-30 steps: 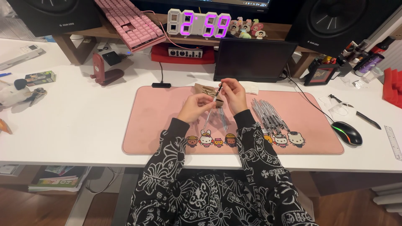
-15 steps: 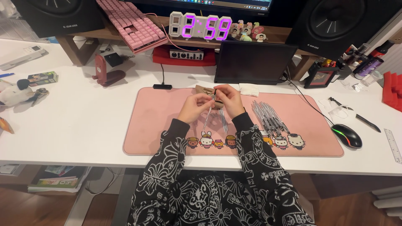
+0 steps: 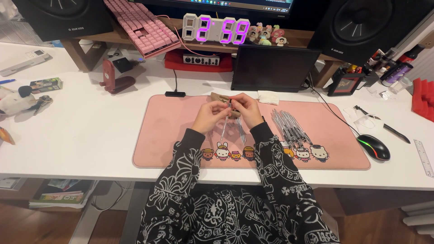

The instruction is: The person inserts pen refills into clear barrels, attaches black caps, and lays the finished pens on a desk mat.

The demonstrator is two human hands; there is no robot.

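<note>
My left hand (image 3: 210,115) and my right hand (image 3: 246,108) meet above the pink desk mat (image 3: 172,135). Together they hold a thin silver pen (image 3: 224,124) that hangs downward from the fingertips. The fingers of both hands pinch its upper end. Under the hands a few loose pen parts (image 3: 240,131) lie on the mat. To the right, a row of several silver pens (image 3: 289,129) lies side by side on the mat. A small brown box (image 3: 220,97) sits just behind my hands.
A dark tablet (image 3: 274,68) stands behind the mat, with a white tissue (image 3: 268,97) beside it. A black mouse (image 3: 373,147) lies right of the mat. A pink keyboard (image 3: 135,27), a digital clock (image 3: 216,30) and two speakers (image 3: 361,27) are on the riser.
My hands have stayed together over the mat. The pen now hangs lower and more upright from my fingertips. The view has shifted slightly.
</note>
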